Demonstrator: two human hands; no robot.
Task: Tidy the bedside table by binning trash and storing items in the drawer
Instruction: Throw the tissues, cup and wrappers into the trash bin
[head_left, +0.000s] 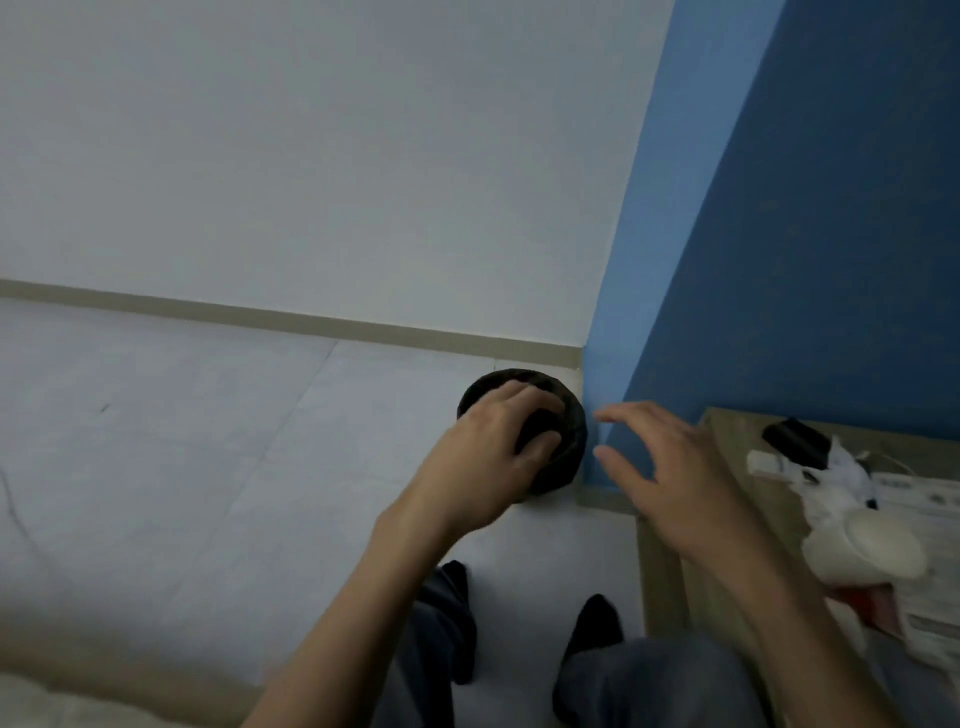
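Nearest me, at the bottom edge, I see my two knees in dark trousers and my dark-socked feet (592, 623) on a pale floor (182, 467). A strip of cream bedding (62, 701) shows in the lower left corner.

My left hand (488, 457) reaches forward over a small round black bin (561, 457) that stands on the floor in the corner of the room, its mouth facing up. The fingers (540, 444) curl around something dark just above the bin's mouth; it is too dark against the bin for me to tell what it is or which way it lies.

My right hand (670, 483) hovers just beside the bin, near the left edge of the desk (727, 447), holding nothing, its fingers spread apart and blurred.

On the wooden desk at right lies a heap of clutter: a white cup (862, 551) tipped on its side with its long axis running left to right and its round end toward me, crumpled white tissue (841, 467), printed papers (930, 525), something red (872, 603) under the cup, and a black object (795, 439) at the far end.

Farther back, a beige skirting board (260, 314) runs along a white wall (311, 156), which meets a blue wall (805, 234) behind the desk.
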